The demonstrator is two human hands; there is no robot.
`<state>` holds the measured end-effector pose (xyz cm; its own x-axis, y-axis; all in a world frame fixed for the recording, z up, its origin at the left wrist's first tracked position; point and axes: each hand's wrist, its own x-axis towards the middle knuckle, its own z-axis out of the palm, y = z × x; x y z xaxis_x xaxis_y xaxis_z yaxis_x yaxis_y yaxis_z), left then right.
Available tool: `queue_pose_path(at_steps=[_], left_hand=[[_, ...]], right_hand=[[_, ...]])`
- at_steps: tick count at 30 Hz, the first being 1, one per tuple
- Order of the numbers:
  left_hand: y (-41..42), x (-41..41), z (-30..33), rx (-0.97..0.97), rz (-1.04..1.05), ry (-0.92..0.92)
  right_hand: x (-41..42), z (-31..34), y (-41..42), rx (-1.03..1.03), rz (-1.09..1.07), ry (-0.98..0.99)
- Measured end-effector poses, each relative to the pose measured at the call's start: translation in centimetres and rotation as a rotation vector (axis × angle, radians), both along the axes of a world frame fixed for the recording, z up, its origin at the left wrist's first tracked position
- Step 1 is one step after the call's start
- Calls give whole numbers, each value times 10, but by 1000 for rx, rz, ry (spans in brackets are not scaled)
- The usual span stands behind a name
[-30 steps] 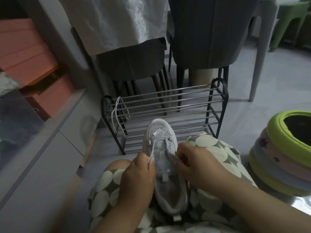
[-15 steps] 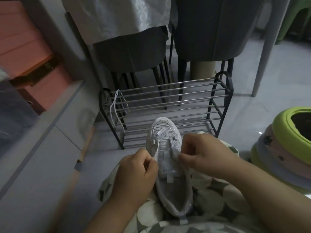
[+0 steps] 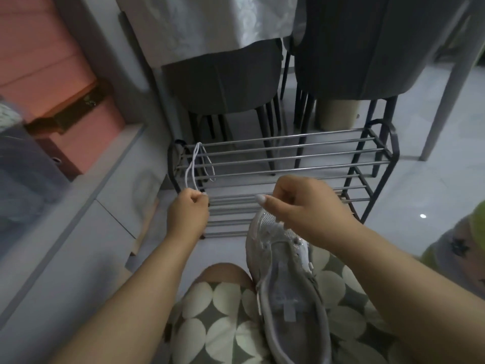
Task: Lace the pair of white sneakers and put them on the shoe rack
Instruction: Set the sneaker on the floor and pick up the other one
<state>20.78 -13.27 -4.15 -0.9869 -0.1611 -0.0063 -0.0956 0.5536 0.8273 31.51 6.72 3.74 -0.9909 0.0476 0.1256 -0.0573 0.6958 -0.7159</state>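
Note:
One white sneaker lies on my lap with its toe pointing at the black wire shoe rack on the floor ahead. My right hand hovers over the toe with fingers curled, pinching what looks like the sneaker's lace; the strand barely shows. My left hand is out at the rack's left end. Its fingertips pinch the lower end of a loose white lace that hangs from the top rail. A short white lace tip dangles on the sneaker's left side. No second sneaker is in view.
Two grey chairs and a table with a white cloth stand right behind the rack. A grey cabinet and pink boxes run along the left. Stacked coloured stools sit at the right edge.
Both hands have left the sneaker's eyelets. My left hand has reached forward and left to the lace on the rack, and my right hand has lifted over the toe.

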Motion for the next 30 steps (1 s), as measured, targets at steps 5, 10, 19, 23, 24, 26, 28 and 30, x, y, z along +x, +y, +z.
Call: queue_pose_path(at_steps=[5,10,19,23,24,26,28,30], left_hand=[[-18,-82,-23,-82,99,-69],[-12,-142,-49,280,280,-245],[-6,-181,-82,574,334,-417],[0,-170,-73,491,254,-369],[3,-164,-65,503,217,-329],[11,-147,-44,534,139,-250],[20,-127,-18,542,63,-174],[30,-103,11,580,-21,-106]], right_hand=[[-27,-5,-3,-29,2,-4],[-43,-14,1,-77,-15,-18],[-52,-28,8,-121,-45,-10],[-52,-26,8,-140,-72,2],[-51,-25,7,-136,-81,7],[-49,-24,7,-132,-89,9],[-46,-22,6,-124,-88,3],[-44,-19,6,-99,-82,-3]])
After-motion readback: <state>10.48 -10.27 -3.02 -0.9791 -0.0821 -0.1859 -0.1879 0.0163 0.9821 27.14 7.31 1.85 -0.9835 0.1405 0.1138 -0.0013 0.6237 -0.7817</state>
